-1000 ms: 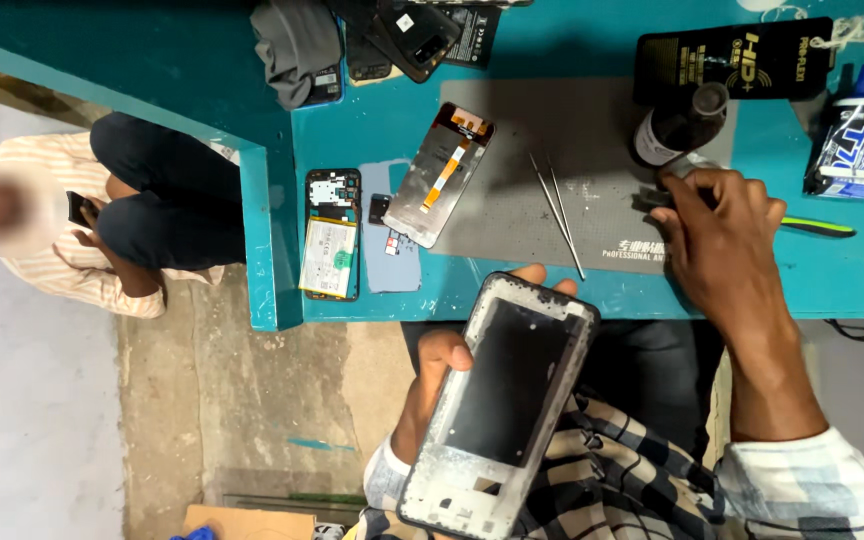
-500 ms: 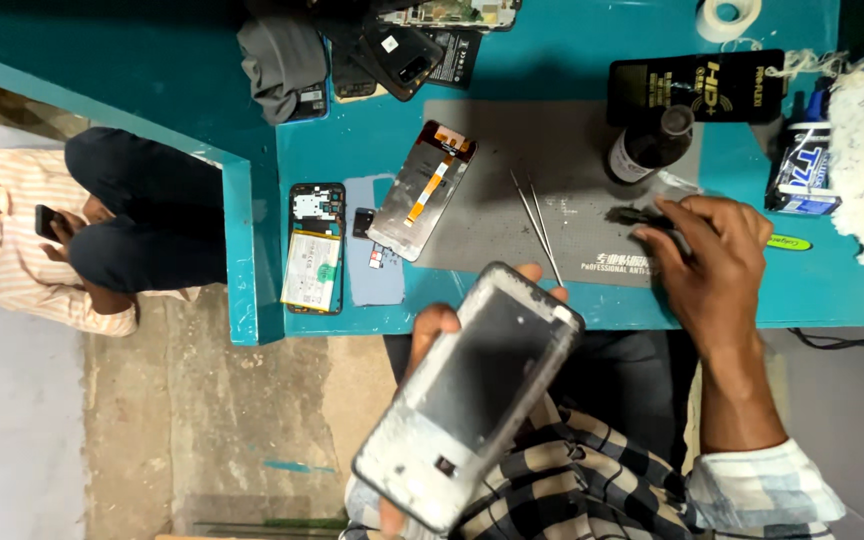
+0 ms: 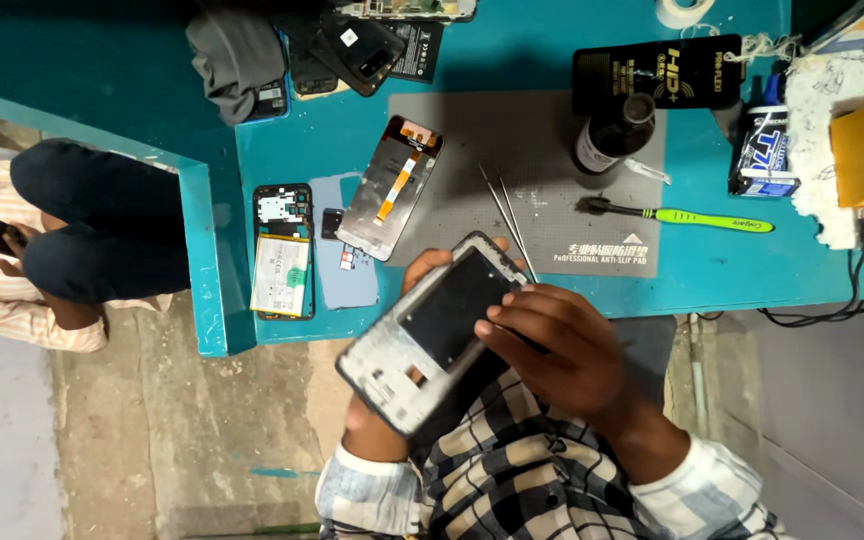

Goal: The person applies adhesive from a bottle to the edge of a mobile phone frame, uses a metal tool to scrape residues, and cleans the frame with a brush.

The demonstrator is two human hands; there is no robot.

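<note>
Both hands are on the phone frame point(image 3: 432, 335), which is up off the counter point(image 3: 512, 60) near its front edge. Left hand point(image 3: 392, 420) cups it from underneath, grip wrapped round the lower-left end. Long axis runs lower-left to upper-right. Right hand point(image 3: 562, 355) lies across the upper-right part, fingertips point(image 3: 487, 328) pressed on the dark panel.

Phone repair workshop: teal bench point(image 3: 512, 60), dismantled phones point(image 3: 282, 250), tweezers point(image 3: 508, 215), anti-slip mat point(image 3: 542, 160).

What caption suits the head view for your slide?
Left hand holds a phone frame while right hand touches it, above a teal bench.
</note>
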